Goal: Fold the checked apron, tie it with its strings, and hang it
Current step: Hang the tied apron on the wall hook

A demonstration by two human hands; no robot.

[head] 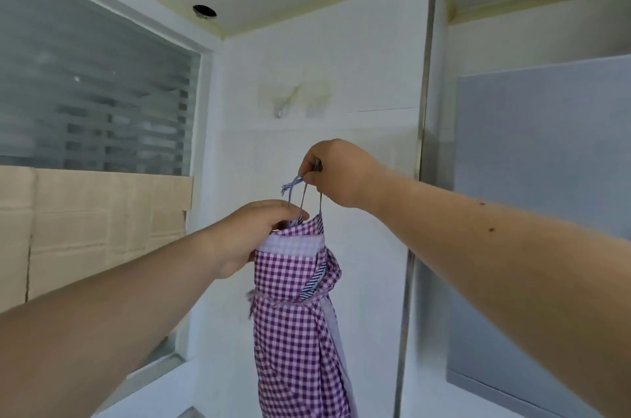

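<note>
I take the wall hook as my reference point. It is a small metal hook on a clear adhesive plate, fixed to the white wall.

1. Checked apron: purple and white check, folded into a long narrow bundle. It hangs in the air below the hook and slightly to the right of it, apart from the hook. A string is wrapped round its middle. A pale band crosses it near the top, and a dark striped edge shows along its right fold.

2. Neck strings: thin pale blue strands rise from the top of the bundle to the upper hand. A short frayed end sticks out to the left of that hand.

3. Right hand: below and right of the hook. I see its fingers curled, pinching the strings at their top, so the bundle hangs from this grip.

4. Left hand: below the hook, lower than the right hand. Its fingers are curled over the top left corner of the bundle, thumb side towards the camera; the fingertips are hidden in the cloth.

5. Surroundings: a window with blinds lies left of the hook, with beige tiles beneath it. A grey panel stands well to the right.
</note>
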